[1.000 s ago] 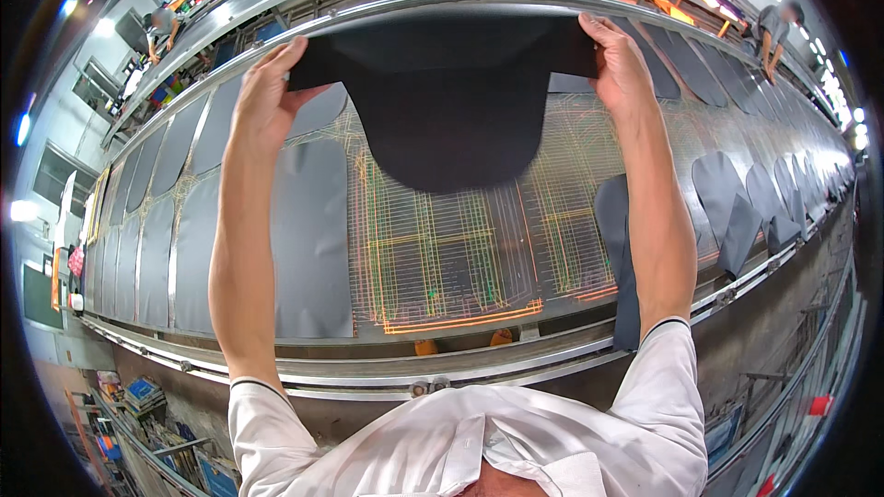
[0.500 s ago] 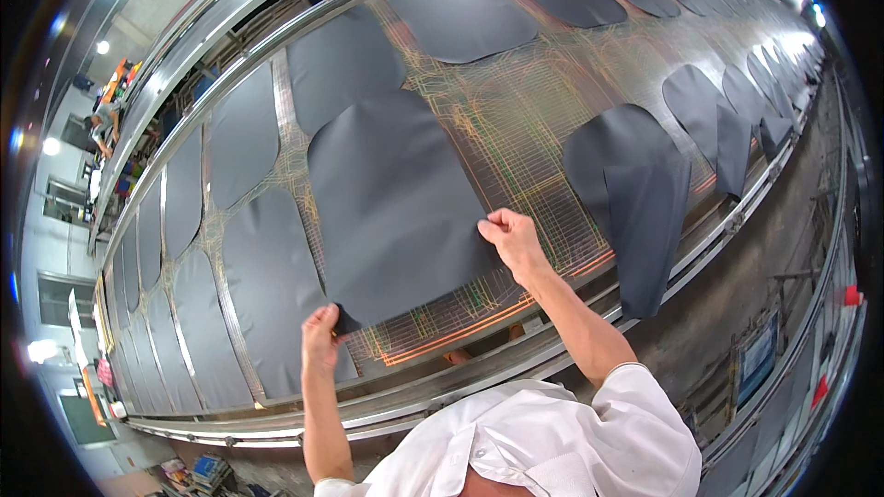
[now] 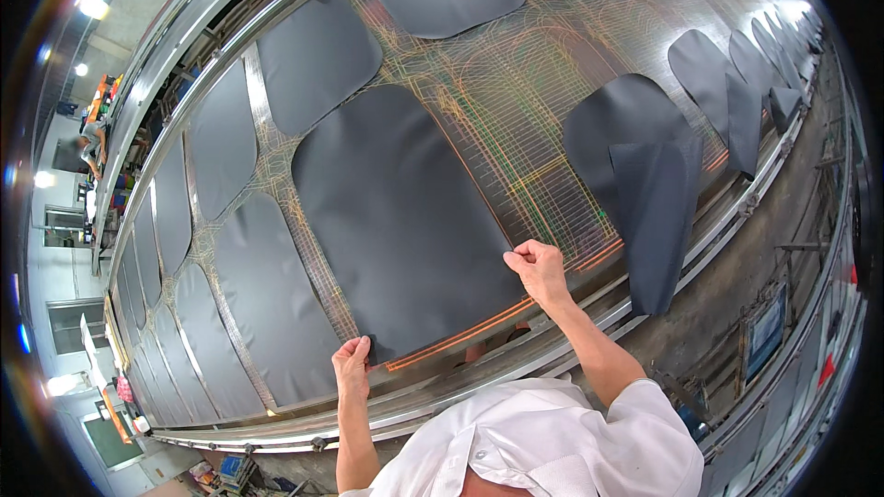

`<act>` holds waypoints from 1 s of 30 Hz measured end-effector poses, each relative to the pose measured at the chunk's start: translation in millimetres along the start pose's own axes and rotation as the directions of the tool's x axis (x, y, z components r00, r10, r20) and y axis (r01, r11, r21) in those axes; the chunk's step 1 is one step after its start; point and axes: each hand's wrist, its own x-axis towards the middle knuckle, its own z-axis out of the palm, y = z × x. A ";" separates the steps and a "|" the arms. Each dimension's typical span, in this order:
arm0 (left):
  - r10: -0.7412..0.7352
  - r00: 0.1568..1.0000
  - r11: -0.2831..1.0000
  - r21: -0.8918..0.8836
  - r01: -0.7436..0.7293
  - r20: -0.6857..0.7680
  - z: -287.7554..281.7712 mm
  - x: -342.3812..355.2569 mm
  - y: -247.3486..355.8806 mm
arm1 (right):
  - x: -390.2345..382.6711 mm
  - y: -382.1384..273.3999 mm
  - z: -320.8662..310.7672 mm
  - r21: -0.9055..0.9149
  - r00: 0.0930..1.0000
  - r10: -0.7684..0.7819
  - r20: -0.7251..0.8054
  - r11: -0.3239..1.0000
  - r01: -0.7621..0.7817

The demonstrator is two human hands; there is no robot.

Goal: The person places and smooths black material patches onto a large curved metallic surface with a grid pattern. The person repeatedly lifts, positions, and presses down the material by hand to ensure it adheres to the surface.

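A dark grey rounded panel (image 3: 396,212) lies almost flat on a long table marked with coloured grid lines (image 3: 529,147). My left hand (image 3: 352,364) pinches its near left corner. My right hand (image 3: 537,271) has thumb and forefinger closed on its right edge, near the front. Just left of it is another flat grey panel (image 3: 267,304). To the right, a dark panel (image 3: 654,230) lies folded over on itself and hangs toward the front edge.
More grey panels (image 3: 318,55) line the far side and both ends of the table. Metal rails (image 3: 718,244) run along the front and back edges. A co-worker (image 3: 92,143) bends over at the far left. Framed boards (image 3: 764,331) stand low at the right.
A second ago both hands held the dark panel up above the table. It has come down flat onto the marked surface, and both hands have moved toward the front edge and slightly right.
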 end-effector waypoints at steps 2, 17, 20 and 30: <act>-0.006 1.000 1.000 0.027 0.006 -0.007 0.3 -1.3 -0.7 | -1.1 -0.3 -1.1 -0.035 1.000 0.000 -0.010 0.999 0.000; -0.069 0.997 0.991 0.113 0.073 -0.039 3.4 -4.4 -7.9 | -6.3 2.5 -13.0 -0.227 0.999 0.046 -0.013 0.973 -0.048; -0.083 0.996 0.989 0.123 0.086 -0.035 5.9 -5.4 -5.1 | -7.8 -3.0 -15.2 -0.266 0.999 0.043 -0.009 0.963 -0.044; -0.144 0.989 0.981 0.133 0.142 0.006 2.0 -2.9 0.6 | -1.9 -5.0 -23.2 -0.274 0.989 0.125 0.073 0.957 -0.101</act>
